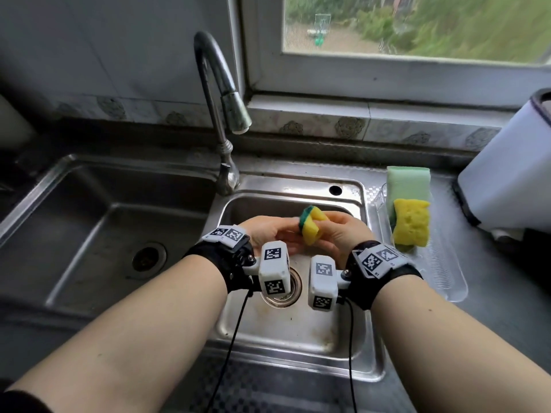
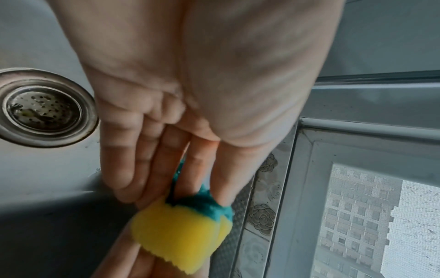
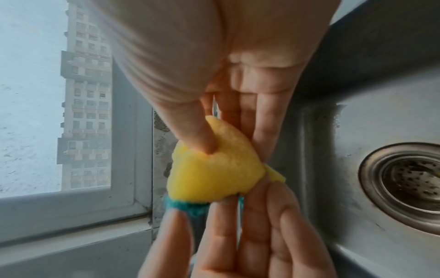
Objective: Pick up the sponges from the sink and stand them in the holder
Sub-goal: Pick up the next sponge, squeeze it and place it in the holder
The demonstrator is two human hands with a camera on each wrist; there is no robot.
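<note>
A yellow sponge with a green scouring side (image 1: pixel 311 231) is squeezed and bent between both hands above the small right basin (image 1: pixel 298 338). My left hand (image 1: pixel 293 234) pinches its green edge between thumb and fingers, and the left wrist view shows that sponge (image 2: pixel 181 238) at the tips of the left hand (image 2: pixel 190 195). My right hand (image 1: pixel 323 226) grips the yellow side; the right wrist view has the thumb of the right hand (image 3: pixel 235 150) dug into the sponge (image 3: pixel 214 175). The clear holder (image 1: pixel 447 281) right of the sink has a pale green sponge (image 1: pixel 408 183) and a second yellow sponge (image 1: pixel 411 225) standing in it.
A curved faucet (image 1: pixel 220 99) rises behind the basins, its head above the small basin's far-left corner. The drain strainer (image 1: pixel 283 293) lies under my wrists. A large basin (image 1: pixel 89 234) is on the left. A white container (image 1: pixel 512 174) stands right of the holder, below the window.
</note>
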